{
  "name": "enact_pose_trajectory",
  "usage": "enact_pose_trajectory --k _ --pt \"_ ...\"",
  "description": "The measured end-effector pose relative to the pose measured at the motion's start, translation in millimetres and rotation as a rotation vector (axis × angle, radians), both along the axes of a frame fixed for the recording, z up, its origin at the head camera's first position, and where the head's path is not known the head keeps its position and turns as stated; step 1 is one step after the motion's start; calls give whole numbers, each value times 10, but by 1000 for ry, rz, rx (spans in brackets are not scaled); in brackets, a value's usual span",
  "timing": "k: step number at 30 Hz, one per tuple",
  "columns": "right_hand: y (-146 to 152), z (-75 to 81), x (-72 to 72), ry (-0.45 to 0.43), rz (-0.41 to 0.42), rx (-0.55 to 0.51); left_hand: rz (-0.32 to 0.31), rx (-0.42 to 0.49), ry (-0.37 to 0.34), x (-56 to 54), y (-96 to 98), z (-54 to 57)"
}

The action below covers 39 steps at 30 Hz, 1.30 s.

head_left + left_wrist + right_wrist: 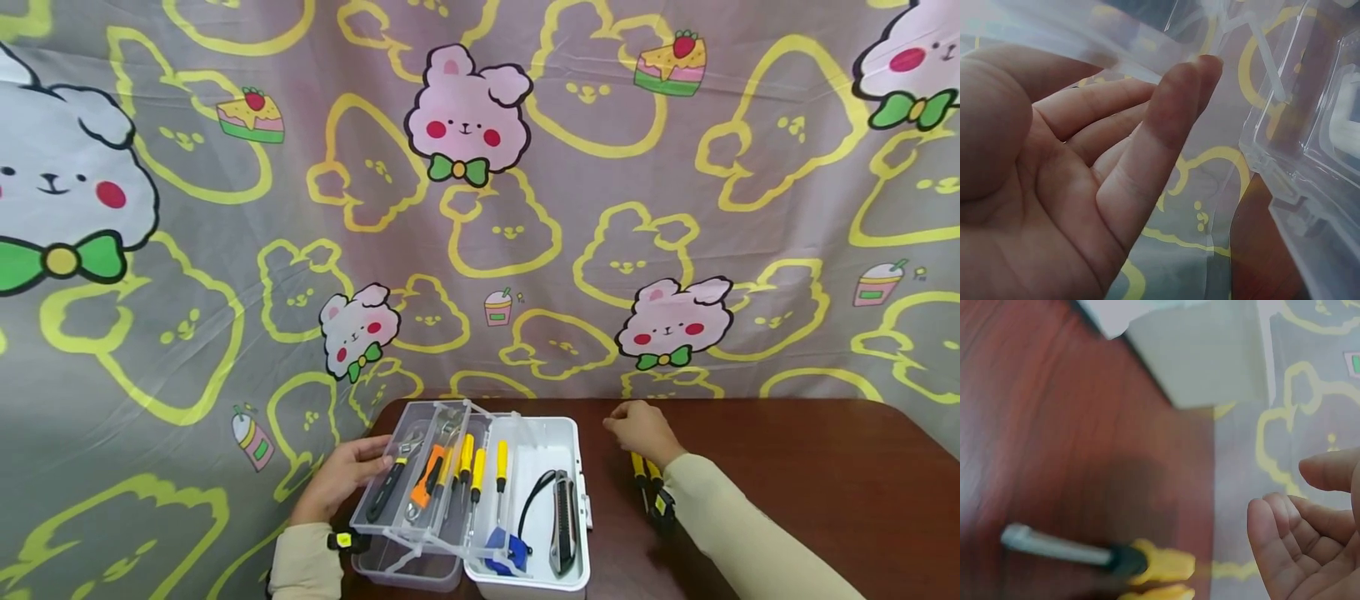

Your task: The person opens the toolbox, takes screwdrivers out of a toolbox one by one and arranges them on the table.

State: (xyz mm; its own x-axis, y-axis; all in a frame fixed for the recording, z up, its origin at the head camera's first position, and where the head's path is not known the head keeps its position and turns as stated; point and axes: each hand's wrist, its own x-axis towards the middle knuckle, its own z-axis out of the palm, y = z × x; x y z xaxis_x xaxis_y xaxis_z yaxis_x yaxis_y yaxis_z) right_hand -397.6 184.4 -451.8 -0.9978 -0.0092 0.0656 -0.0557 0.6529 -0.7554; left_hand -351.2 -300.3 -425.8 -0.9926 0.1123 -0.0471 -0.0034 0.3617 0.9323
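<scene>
My left hand [348, 475] holds the left edge of a clear plastic tray [375, 527], part of an opened toolbox [528, 575]. In the left wrist view, the thumb lies partly behind the translucent plastic. In the tray are an adjustable wrench [386, 492] with a black handle and an orange-and-black tool [427, 477]. To the right of the box, my right hand [643, 429] hovers over the table, fingers loosely bent and holding nothing. Yellow-handled screwdrivers [639, 467] lie below that hand; the right wrist view shows one screwdriver's shaft [1063, 545].
Several yellow-handled screwdrivers [477, 475] stand at the box's middle. A utility knife [562, 525] and a blue tape measure [507, 552] lie in its white compartment. The brown table [810, 475] reaches back to a patterned curtain [555, 192].
</scene>
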Motion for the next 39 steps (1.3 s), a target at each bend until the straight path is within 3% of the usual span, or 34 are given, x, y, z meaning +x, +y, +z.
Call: enact_pose_trajectory --k 14,28,39 --pt "-518 215 -64 37 52 -66 23 -22 -7 -5 -6 -14" --pt "-974 421 -2 96 123 -88 -19 19 -20 -10 -46 -22" --pt "-1197 432 -1 84 215 -115 -35 33 -10 -15 -31 -11"
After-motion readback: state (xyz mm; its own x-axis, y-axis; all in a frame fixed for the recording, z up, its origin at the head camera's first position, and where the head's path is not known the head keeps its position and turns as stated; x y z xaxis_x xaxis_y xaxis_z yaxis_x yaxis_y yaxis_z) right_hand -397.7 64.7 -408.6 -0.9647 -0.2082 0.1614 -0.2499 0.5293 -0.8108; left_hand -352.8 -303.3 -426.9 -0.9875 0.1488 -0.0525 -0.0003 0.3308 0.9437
